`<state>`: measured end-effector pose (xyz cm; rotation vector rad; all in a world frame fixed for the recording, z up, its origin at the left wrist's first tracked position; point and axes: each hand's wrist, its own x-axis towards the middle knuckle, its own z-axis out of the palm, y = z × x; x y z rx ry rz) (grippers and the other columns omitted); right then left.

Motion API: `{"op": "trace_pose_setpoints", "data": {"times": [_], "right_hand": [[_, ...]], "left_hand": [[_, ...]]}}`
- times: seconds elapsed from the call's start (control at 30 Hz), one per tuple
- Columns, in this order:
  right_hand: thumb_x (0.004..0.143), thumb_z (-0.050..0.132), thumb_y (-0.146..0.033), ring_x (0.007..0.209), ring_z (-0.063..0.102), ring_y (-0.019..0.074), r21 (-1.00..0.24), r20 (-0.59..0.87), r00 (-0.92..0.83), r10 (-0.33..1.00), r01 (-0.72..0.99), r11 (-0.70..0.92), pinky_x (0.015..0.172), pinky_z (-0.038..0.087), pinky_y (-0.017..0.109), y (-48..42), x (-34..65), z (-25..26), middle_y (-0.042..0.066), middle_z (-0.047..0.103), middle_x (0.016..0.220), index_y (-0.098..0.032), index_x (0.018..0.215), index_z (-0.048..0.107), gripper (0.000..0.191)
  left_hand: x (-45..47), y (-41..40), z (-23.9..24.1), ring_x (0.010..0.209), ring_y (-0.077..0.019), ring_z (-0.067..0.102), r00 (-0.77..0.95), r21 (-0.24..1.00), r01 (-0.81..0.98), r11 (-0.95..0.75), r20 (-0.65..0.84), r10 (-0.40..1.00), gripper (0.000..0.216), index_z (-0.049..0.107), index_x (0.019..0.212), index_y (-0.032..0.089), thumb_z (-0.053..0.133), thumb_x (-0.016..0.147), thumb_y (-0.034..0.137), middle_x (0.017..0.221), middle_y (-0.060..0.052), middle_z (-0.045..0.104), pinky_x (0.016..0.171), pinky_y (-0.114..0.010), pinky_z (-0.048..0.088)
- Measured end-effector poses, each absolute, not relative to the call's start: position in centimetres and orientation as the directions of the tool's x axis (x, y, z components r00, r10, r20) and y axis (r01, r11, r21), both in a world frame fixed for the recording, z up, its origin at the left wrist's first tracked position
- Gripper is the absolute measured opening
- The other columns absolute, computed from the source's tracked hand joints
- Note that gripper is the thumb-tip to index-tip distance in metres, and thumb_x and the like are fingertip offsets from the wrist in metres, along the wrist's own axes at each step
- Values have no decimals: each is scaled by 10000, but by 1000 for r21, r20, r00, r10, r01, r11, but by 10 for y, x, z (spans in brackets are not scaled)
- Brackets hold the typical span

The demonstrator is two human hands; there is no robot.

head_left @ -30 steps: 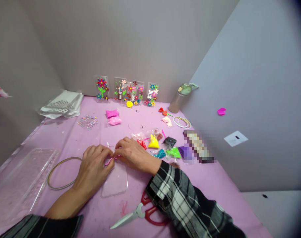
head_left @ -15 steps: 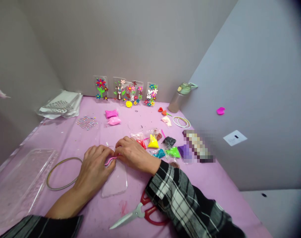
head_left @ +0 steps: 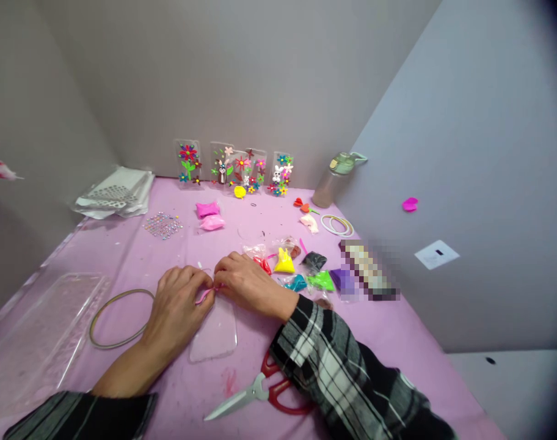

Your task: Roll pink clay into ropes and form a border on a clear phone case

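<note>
Both hands meet over the upper end of a clear phone case (head_left: 214,339) lying on the pink tablecloth. A thin pink clay strip (head_left: 204,296) shows between the fingers and thumb of my left hand (head_left: 180,302), which is closed on it. My right hand (head_left: 246,284) pinches at the strip's other end, its fingertips touching those of the left. The right fingertips are partly hidden behind the knuckles. Below the right forearm lie red-handled scissors (head_left: 259,390), blades apart.
Bagged clay in yellow (head_left: 284,261), green (head_left: 322,281) and other colours lies right of my hands. A hoop (head_left: 91,327) and clear plastic tray (head_left: 44,342) are at left. Decorated cases (head_left: 187,165) lean on the back wall near a bottle (head_left: 331,180). Rhinestones (head_left: 163,226) lie far left.
My hands stay together at the top of the phone case, with only slight finger movement on the pink clay strip. The whole view has shifted a little.
</note>
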<state>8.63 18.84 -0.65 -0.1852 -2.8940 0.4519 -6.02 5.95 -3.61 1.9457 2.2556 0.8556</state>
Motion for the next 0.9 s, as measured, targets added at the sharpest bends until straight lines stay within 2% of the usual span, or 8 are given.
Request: {"op": "trace_pose_setpoints", "data": {"times": [0.17, 0.3, 0.57, 0.9], "right_hand": [[974, 631, -146, 999, 546, 209, -323, 232, -948, 218, 137, 936, 867, 419, 330, 195, 89, -1, 76, 691, 1072, -165, 1083, 676, 120], [979, 608, -109, 994, 547, 209, -294, 250, -928, 275, 198, 935, 849, 404, 336, 202, 92, 2, 73, 696, 1060, -173, 1035, 705, 129], [952, 680, -163, 998, 532, 216, -215, 280, -942, 182, 124, 969, 830, 397, 332, 204, 90, -14, 56, 697, 1080, -199, 1007, 744, 92], [970, 674, -205, 1020, 530, 218, -193, 225, -955, 195, 153, 969, 842, 395, 338, 202, 86, -15, 55, 698, 1077, -197, 971, 744, 70]], "left_hand": [[-62, 56, -34, 899, -276, 552, -213, 466, 884, 49, 307, 928, 104, 639, 880, 231, 547, 898, 278, 896, -50, 651, 906, -464, 392], [-62, 54, -32, 935, -279, 558, -220, 492, 870, 39, 316, 923, 125, 644, 956, 227, 551, 904, 293, 939, -54, 666, 922, -468, 391], [-60, 59, -37, 909, -261, 564, -176, 453, 891, 4, 338, 925, 100, 670, 917, 241, 582, 928, 287, 913, -40, 652, 943, -477, 390], [-58, 65, -39, 943, -277, 571, -150, 369, 930, 5, 365, 919, 55, 652, 893, 235, 613, 921, 260, 932, -51, 659, 983, -494, 388]]}}
